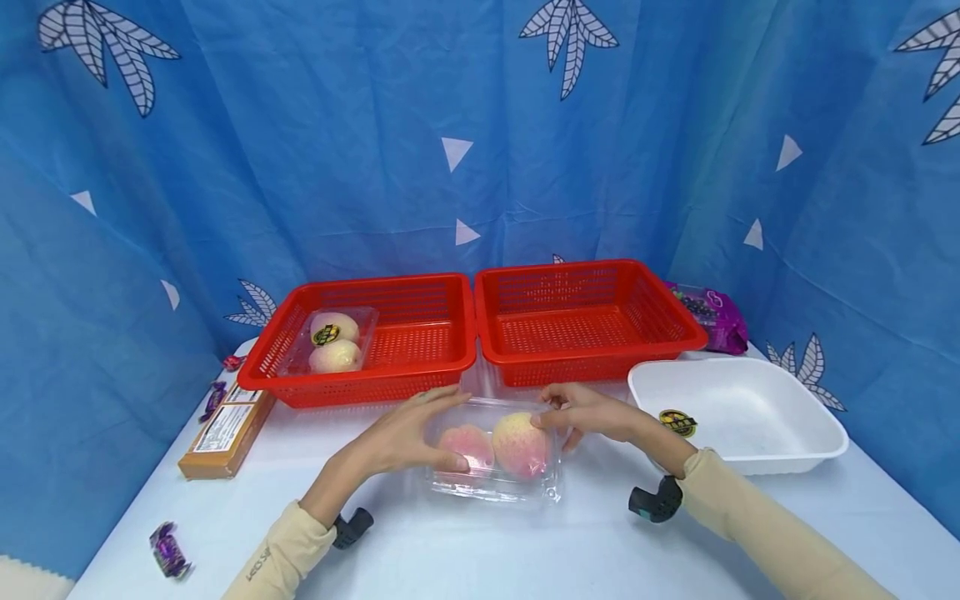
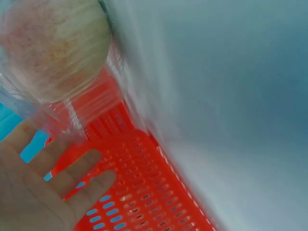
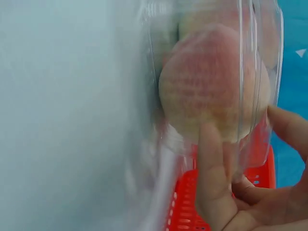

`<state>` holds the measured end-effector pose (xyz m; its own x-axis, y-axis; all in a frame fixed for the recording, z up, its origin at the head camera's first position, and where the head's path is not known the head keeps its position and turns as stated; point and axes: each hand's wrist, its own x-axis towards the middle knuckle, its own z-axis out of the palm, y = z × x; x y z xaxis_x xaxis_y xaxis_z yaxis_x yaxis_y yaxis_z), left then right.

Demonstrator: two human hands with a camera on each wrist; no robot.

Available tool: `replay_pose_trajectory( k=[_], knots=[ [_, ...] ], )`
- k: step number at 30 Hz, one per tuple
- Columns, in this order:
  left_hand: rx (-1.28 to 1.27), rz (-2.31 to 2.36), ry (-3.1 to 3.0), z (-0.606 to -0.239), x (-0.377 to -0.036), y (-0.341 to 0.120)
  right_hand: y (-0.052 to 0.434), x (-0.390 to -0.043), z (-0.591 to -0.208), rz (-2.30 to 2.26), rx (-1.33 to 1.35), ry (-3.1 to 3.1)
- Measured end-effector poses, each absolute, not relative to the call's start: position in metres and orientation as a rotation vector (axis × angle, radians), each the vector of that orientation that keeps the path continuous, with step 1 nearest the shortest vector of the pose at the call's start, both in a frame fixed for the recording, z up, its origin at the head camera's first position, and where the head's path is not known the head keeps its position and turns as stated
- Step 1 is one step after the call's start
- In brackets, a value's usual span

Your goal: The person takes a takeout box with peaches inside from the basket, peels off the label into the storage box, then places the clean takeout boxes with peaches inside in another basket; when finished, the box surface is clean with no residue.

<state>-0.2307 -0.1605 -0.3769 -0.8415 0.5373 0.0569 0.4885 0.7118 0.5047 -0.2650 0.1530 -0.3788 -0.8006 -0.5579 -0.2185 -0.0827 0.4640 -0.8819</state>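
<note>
A clear plastic clamshell [image 1: 534, 487] with two pink peaches [image 1: 519, 444] lies on the pale table, in front of two red baskets. My left hand [image 1: 448, 427] spans its left side, fingers straight along the back edge and thumb at the front. In the left wrist view those fingers [image 2: 79, 185] are spread flat below a peach [image 2: 53, 48]. My right hand [image 1: 551, 414] pinches the lid at the right. The right wrist view shows the thumb [image 3: 211, 163] pressed on the plastic over a peach [image 3: 211, 86].
The left red basket [image 1: 390, 385] holds another clamshell of two peaches [image 1: 333, 342]; the right red basket [image 1: 592, 371] holds nothing. A white foam tray [image 1: 750, 457] with a sticker sits at right, a purple bag [image 1: 720, 321] behind it. A brown box [image 1: 225, 433] and candy wrappers [image 1: 170, 550] lie at left.
</note>
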Motion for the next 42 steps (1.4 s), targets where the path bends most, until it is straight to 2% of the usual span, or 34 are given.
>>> replay_pose_trajectory(
  k=[5, 11, 15, 20, 27, 34, 42],
  knots=[
    [0.889, 0.839, 2.827, -0.367, -0.226, -0.164, 0.159, -0.254, -0.381, -1.364, -0.467, 2.052],
    [1.038, 1.066, 2.833, -0.349, -0.231, -0.154, 0.162, -0.239, -0.385, -1.500, -0.591, 1.765],
    [1.045, 1.113, 3.004, -0.345, -0.250, -0.145, 0.168, -0.225, -0.385, -1.551, -0.638, 1.711],
    [0.905, 1.035, 3.148, -0.344, -0.279, -0.133, 0.183, -0.208, -0.376, -1.652, -0.708, 1.677],
    [0.792, 0.746, 3.139, -0.344, -0.310, -0.113, 0.210, -0.203, -0.339, -1.826, -0.825, 1.654],
    [0.668, 0.599, 3.089, -0.354, -0.323, -0.103, 0.232, -0.235, -0.306, -2.033, -0.864, 1.620],
    [0.670, 0.550, 3.099, -0.356, -0.322, -0.101, 0.261, -0.311, -0.279, -2.062, -0.516, 1.790]
  ],
)
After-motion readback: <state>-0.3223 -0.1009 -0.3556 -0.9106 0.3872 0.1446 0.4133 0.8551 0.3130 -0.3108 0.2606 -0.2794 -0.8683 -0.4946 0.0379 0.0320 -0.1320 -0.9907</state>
